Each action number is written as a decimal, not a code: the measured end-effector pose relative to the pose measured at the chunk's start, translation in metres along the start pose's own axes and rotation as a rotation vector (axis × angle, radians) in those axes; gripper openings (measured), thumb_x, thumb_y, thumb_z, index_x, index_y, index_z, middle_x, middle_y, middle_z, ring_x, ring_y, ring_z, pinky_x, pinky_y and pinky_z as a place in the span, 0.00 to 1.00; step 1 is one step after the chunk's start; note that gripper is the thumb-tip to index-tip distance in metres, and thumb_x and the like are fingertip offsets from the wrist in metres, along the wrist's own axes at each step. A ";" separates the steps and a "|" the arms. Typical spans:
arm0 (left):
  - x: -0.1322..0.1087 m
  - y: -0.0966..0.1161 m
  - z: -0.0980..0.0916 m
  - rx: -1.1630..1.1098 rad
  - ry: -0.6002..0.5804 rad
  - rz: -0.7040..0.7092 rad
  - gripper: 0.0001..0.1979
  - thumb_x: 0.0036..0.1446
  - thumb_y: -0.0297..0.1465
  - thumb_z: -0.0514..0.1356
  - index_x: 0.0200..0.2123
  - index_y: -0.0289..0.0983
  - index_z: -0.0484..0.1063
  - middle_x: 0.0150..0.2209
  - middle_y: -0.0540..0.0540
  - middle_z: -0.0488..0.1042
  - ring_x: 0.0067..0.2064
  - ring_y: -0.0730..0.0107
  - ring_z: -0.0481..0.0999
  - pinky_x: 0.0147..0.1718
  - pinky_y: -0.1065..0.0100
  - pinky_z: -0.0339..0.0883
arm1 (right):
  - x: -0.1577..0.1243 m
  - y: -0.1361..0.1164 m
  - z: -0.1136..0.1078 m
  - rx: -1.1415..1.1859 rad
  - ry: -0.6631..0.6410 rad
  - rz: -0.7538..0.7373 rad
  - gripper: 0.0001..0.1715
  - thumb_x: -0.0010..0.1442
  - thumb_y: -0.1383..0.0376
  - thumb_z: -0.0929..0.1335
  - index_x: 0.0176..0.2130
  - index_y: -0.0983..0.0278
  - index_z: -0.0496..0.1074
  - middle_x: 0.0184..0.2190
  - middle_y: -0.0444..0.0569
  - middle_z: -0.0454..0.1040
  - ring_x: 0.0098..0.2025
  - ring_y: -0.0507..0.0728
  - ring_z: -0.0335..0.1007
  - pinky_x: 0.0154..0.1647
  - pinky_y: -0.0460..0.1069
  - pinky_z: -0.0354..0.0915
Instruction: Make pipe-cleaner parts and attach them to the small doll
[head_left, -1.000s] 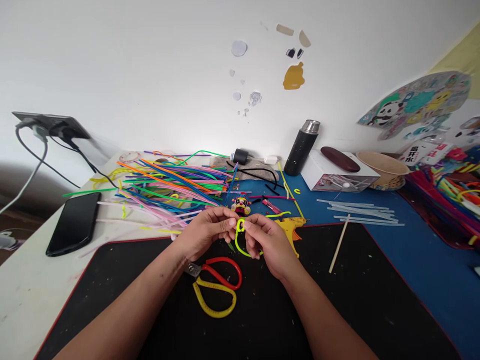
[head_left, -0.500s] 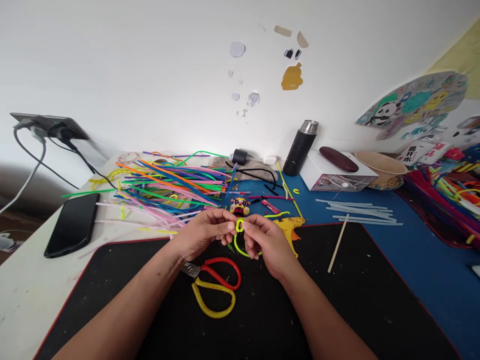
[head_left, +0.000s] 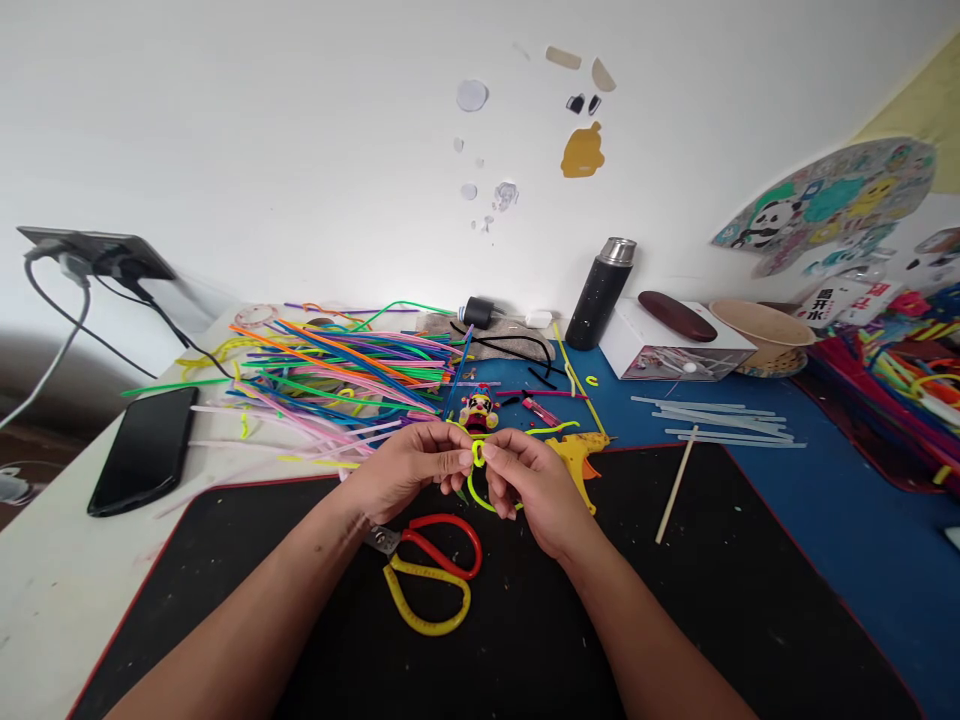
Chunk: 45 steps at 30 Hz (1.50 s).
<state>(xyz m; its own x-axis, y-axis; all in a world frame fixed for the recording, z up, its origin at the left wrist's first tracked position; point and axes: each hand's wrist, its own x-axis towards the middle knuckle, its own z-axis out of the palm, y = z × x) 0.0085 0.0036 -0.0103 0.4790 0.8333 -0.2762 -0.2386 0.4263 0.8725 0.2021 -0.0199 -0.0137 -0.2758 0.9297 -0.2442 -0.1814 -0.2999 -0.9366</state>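
Between the fingertips of both hands is a neon-yellow pipe cleaner (head_left: 478, 453), its middle bent into a small loop. My left hand (head_left: 420, 462) pinches the loop's left side with thumb and finger. On its right side, my right hand (head_left: 523, 475) pinches it the same way. A length of the same colour curves below between the hands; its ends are partly hidden by the fingers. Just beyond them stands a small colourful figure (head_left: 478, 410). Scissors (head_left: 442, 570) with one red and one yellow handle lie on the black mat (head_left: 540, 620) below my left hand.
A yellow glue gun (head_left: 576, 458) lies right of my right hand. Many coloured pipe cleaners (head_left: 352, 365) spread at the back left, near a phone (head_left: 142, 450). A wooden stick (head_left: 676, 485), glue sticks (head_left: 724, 422), a black flask (head_left: 600, 295) and a white box (head_left: 660, 362) are rightward.
The view has shifted very slightly. Both hands keep their pinch on the neon-yellow pipe cleaner, and a strand of it now shows above the left fingers.
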 end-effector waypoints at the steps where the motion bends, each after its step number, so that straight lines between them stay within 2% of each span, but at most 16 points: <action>1: 0.000 0.000 0.000 -0.002 0.002 0.002 0.19 0.46 0.41 0.80 0.31 0.33 0.81 0.24 0.49 0.75 0.25 0.77 0.70 0.26 0.73 0.62 | 0.000 0.000 0.000 -0.001 0.000 -0.002 0.22 0.59 0.47 0.76 0.36 0.62 0.72 0.18 0.36 0.67 0.16 0.49 0.62 0.16 0.43 0.54; 14: -0.001 0.002 0.000 0.038 -0.001 0.003 0.19 0.46 0.40 0.80 0.31 0.33 0.81 0.24 0.50 0.74 0.24 0.78 0.68 0.25 0.74 0.61 | -0.001 -0.003 0.001 -0.029 -0.002 -0.007 0.21 0.61 0.48 0.75 0.36 0.62 0.72 0.18 0.37 0.68 0.16 0.48 0.62 0.15 0.43 0.53; 20: 0.000 0.000 -0.003 0.025 -0.002 0.018 0.18 0.49 0.42 0.78 0.31 0.33 0.81 0.25 0.49 0.75 0.25 0.77 0.69 0.26 0.73 0.61 | -0.002 -0.003 0.002 -0.042 -0.011 -0.005 0.22 0.60 0.47 0.75 0.36 0.62 0.72 0.18 0.37 0.68 0.16 0.48 0.62 0.16 0.43 0.53; 34: 0.001 0.000 0.000 0.017 0.038 -0.014 0.20 0.45 0.41 0.79 0.31 0.33 0.79 0.23 0.50 0.74 0.24 0.77 0.69 0.25 0.74 0.61 | -0.002 -0.002 0.002 -0.025 -0.036 0.003 0.23 0.60 0.47 0.75 0.36 0.62 0.71 0.18 0.36 0.67 0.16 0.48 0.61 0.16 0.43 0.52; 45: 0.001 -0.001 0.000 0.011 0.060 0.001 0.19 0.45 0.40 0.79 0.30 0.33 0.79 0.22 0.51 0.73 0.23 0.77 0.68 0.25 0.74 0.60 | -0.001 0.001 0.000 0.007 -0.090 0.001 0.22 0.61 0.47 0.75 0.36 0.62 0.71 0.18 0.36 0.67 0.16 0.48 0.60 0.16 0.43 0.51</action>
<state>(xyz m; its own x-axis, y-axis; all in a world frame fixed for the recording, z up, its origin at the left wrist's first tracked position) 0.0095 0.0043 -0.0116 0.4270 0.8535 -0.2985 -0.2298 0.4217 0.8771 0.2023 -0.0209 -0.0141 -0.3593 0.9065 -0.2215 -0.1876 -0.3026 -0.9345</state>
